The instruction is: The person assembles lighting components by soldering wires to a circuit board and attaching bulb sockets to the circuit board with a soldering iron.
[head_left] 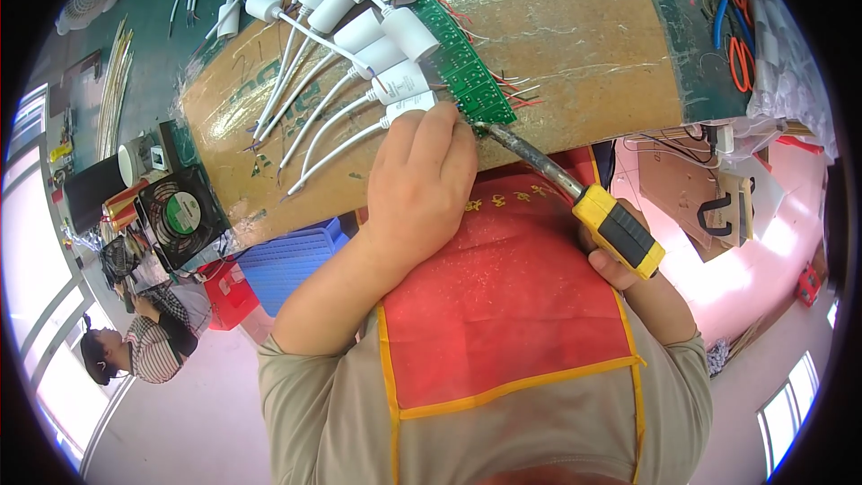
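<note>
My left hand (420, 181) is closed around the nearest white cylindrical housing with a cable (409, 106), at the near end of a green circuit board (469, 81). Its fingertips hide the inner end of that housing. In my right hand (612, 260) is a soldering iron (620, 229) with a yellow and black handle. The iron's metal shaft points left and its tip is at the board's near corner, beside my left fingertips; whether it touches is too small to tell. More white housings (395, 81) lie in a row along the board, and thin red and white wires stick out on its right.
A brown work board (584, 54) covers the green table. Pliers and scissors (738, 45) lie at the right, a black fan (182, 214) stands at the left, and a blue basket (292, 260) is below the table edge. Another person (148, 341) sits at the far left.
</note>
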{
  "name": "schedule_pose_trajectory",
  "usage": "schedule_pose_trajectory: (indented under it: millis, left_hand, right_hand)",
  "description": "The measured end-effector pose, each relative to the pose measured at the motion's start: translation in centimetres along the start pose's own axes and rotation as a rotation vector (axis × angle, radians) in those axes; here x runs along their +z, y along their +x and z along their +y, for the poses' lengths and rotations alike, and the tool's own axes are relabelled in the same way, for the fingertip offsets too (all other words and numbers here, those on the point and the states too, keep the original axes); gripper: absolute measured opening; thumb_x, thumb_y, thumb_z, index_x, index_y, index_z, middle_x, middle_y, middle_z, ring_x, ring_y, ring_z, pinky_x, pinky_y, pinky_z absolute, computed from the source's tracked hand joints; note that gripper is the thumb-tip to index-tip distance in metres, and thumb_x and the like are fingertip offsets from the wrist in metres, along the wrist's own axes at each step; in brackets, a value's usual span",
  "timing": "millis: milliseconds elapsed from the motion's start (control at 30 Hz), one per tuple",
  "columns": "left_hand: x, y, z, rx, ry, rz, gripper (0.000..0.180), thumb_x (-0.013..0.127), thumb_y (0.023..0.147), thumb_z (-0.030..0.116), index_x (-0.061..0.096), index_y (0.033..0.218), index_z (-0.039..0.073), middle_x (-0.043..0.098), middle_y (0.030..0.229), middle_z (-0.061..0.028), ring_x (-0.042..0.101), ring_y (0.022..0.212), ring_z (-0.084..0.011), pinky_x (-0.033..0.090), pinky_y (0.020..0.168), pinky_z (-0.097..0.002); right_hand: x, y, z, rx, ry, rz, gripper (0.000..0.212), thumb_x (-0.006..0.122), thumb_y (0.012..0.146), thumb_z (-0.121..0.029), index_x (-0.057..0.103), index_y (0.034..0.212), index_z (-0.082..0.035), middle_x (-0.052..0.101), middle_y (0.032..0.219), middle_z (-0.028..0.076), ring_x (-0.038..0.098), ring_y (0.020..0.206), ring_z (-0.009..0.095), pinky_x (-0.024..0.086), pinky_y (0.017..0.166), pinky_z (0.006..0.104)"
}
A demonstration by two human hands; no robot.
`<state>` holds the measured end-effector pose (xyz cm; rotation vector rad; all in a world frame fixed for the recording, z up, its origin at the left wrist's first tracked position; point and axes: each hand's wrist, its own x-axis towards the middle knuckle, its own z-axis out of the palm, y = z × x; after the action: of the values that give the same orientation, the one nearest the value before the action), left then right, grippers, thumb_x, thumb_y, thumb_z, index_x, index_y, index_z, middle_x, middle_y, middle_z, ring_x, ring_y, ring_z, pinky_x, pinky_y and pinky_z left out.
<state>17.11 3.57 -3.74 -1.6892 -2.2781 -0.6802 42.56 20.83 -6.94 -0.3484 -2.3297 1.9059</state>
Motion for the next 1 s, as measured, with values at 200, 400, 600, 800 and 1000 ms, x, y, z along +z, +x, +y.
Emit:
schedule_pose_trajectory:
  millis: [200, 400, 600, 800, 1000]
  left_hand:
    - [-0.1, -0.1, 0.0, 0.003, -0.002, -0.014, 0.026, 0.061, 0.070, 0.004, 0.063, 0.095, -0.005, 0.058, 0.108, -0.0158, 0.057, 0.087, -0.0290, 0.051, 0.072, -0.0354]
    - [0.1, -0.1, 0.0, -0.006, 0.007, 0.001, 0.025, 0.067, 0.070, 0.002, 0.065, 0.095, -0.001, 0.059, 0.104, -0.0124, 0.057, 0.085, -0.0275, 0.050, 0.072, -0.0347]
    - [0.1, -0.1, 0.0, -0.017, 0.019, 0.012, 0.025, 0.073, 0.069, 0.000, 0.066, 0.093, 0.002, 0.060, 0.100, -0.0090, 0.057, 0.083, -0.0257, 0.049, 0.072, -0.0342]
    - [0.3, 0.1, 0.1, -0.019, 0.013, 0.013, 0.026, 0.074, 0.069, 0.000, 0.066, 0.093, 0.002, 0.060, 0.100, -0.0092, 0.057, 0.084, -0.0261, 0.049, 0.072, -0.0342]
    - [-0.3, 0.6, 0.5, -0.027, -0.030, 0.004, 0.023, 0.074, 0.071, -0.001, 0.067, 0.093, 0.001, 0.060, 0.101, -0.0115, 0.058, 0.083, -0.0281, 0.049, 0.072, -0.0356]
  right_hand:
    - [0.1, 0.1, -0.1, 0.010, 0.028, -0.019, 0.039, 0.068, 0.079, -0.028, 0.061, 0.106, -0.002, 0.065, 0.089, 0.014, 0.063, 0.076, 0.038, 0.051, 0.067, 0.0403]
    - [-0.3, 0.5, -0.3, -0.038, -0.005, -0.082, 0.030, 0.066, 0.081, -0.028, 0.062, 0.097, -0.003, 0.063, 0.085, 0.014, 0.062, 0.072, 0.037, 0.050, 0.063, 0.0397]
    - [-0.2, 0.9, -0.4, -0.081, 0.021, -0.058, 0.030, 0.066, 0.081, -0.028, 0.063, 0.097, -0.003, 0.062, 0.084, 0.014, 0.061, 0.071, 0.037, 0.050, 0.062, 0.0406]
    - [-0.2, 0.8, -0.5, -0.042, 0.022, -0.038, 0.030, 0.066, 0.082, -0.027, 0.063, 0.098, -0.002, 0.062, 0.086, 0.015, 0.061, 0.074, 0.038, 0.050, 0.064, 0.0411]
    - [-0.3, 0.6, 0.2, 0.002, 0.299, 0.079, 0.025, 0.065, 0.087, -0.024, 0.061, 0.095, -0.001, 0.062, 0.079, 0.010, 0.061, 0.070, 0.026, 0.047, 0.059, 0.0372]
